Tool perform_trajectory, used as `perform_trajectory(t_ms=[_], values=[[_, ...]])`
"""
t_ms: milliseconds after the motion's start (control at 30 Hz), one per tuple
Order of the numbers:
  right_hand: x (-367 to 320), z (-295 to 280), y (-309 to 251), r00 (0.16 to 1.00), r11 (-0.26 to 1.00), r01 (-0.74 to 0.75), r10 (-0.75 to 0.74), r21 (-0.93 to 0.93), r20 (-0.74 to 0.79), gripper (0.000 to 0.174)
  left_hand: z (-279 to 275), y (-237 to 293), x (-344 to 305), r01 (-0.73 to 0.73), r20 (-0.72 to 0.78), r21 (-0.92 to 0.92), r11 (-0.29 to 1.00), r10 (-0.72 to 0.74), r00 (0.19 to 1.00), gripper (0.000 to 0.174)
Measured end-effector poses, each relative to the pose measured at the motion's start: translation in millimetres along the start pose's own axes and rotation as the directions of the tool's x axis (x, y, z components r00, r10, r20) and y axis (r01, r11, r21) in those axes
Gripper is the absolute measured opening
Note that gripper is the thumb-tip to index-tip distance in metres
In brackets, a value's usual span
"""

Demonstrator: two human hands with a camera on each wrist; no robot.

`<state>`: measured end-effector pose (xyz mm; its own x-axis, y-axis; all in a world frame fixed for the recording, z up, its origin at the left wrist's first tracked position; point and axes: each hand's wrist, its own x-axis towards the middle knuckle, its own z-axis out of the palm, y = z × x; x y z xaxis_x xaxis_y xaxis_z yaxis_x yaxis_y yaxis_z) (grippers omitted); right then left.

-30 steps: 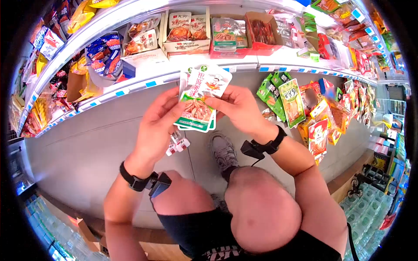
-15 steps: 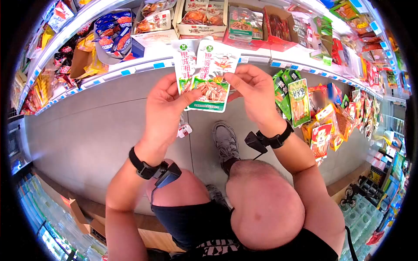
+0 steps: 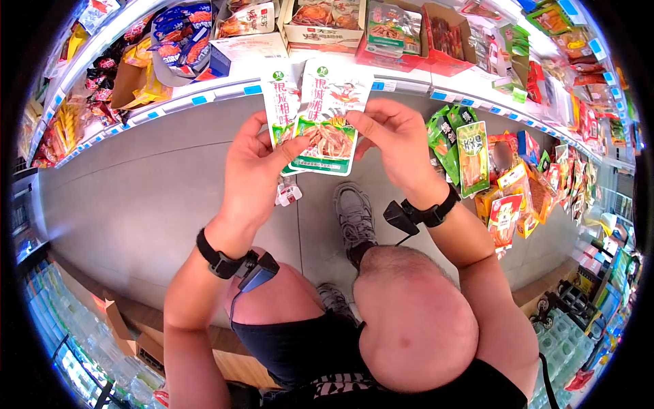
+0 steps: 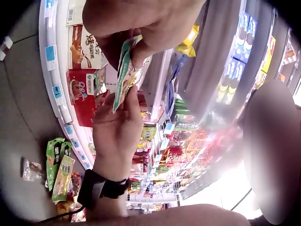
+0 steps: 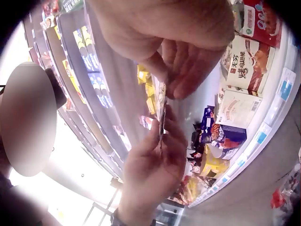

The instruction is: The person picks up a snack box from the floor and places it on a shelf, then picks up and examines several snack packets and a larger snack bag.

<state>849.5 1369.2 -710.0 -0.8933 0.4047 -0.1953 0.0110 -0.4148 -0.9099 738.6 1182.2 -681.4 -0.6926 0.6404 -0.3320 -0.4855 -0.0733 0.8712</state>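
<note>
In the head view, two white-and-green snack packets are held up fanned in front of the shelf. The front packet (image 3: 332, 126) overlaps the rear packet (image 3: 281, 102), which sticks out to its left. My left hand (image 3: 255, 170) pinches them at the lower left, thumb across the front packet. My right hand (image 3: 396, 140) pinches the front packet's right edge between thumb and fingers. The left wrist view catches the packets (image 4: 124, 75) from the side, between both hands. They appear as a thin edge in the right wrist view.
A lit shelf (image 3: 231, 92) curves ahead, bearing open boxes of snacks, including a red box (image 3: 446, 41) and blue packets (image 3: 180, 41). Green, yellow and red packets (image 3: 473, 160) lie on the floor at right. A small clear packet (image 3: 289, 193) lies below my hands. Bottle packs (image 3: 562, 351) stand behind at right.
The packets went from a tight stack to a fan, the front one sliding right off the rear one. Both hands rose slightly, then held nearly still. The head view shifted a little.
</note>
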Motion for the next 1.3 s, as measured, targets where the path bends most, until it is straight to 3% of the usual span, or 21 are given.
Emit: perform_trajectory(t_ms=[300,433,633,733,800,967,1300], values=[[2.0,0.6,1.5,0.999,0.999,0.037,-0.037,0.030,-0.012,0.014,5.3,7.6,0.2,0.015,-0.031,0.004,1.000,-0.014,0.999,0.035],[0.9,-1.4,-1.4,0.999,0.999,0.019,-0.017,0.040,-0.039,0.015,9.5,2.0,1.0,-0.064,-0.026,-0.005,0.998,0.064,0.998,0.036],[-1.3,-3.8,-7.2,0.999,1.000,0.016,-0.017,-0.023,-0.045,0.018,4.1,0.3,-0.4,-0.047,-0.015,0.100,0.994,0.049,0.999,0.038],[-3.4,-6.8,-1.2,0.993,0.999,0.028,-0.023,-0.039,0.115,0.022,16.1,-0.3,3.0,-0.056,-0.018,0.078,0.995,0.057,0.998,0.040],[-6.9,-5.7,-3.9,0.990,0.999,-0.030,0.034,-0.028,0.135,0.024,10.9,-0.4,3.8,-0.041,-0.006,0.114,0.993,0.042,0.999,0.041],[-6.7,-11.9,11.8,0.995,0.999,-0.017,0.021,-0.034,0.097,0.016,18.7,5.2,-0.4,-0.010,0.057,0.145,0.989,0.002,0.998,0.046],[-0.3,-8.8,26.6,0.993,0.992,-0.022,0.037,-0.126,0.116,0.020,1.1,-7.5,0.4,0.007,0.098,0.207,0.978,-0.028,0.995,0.056]])
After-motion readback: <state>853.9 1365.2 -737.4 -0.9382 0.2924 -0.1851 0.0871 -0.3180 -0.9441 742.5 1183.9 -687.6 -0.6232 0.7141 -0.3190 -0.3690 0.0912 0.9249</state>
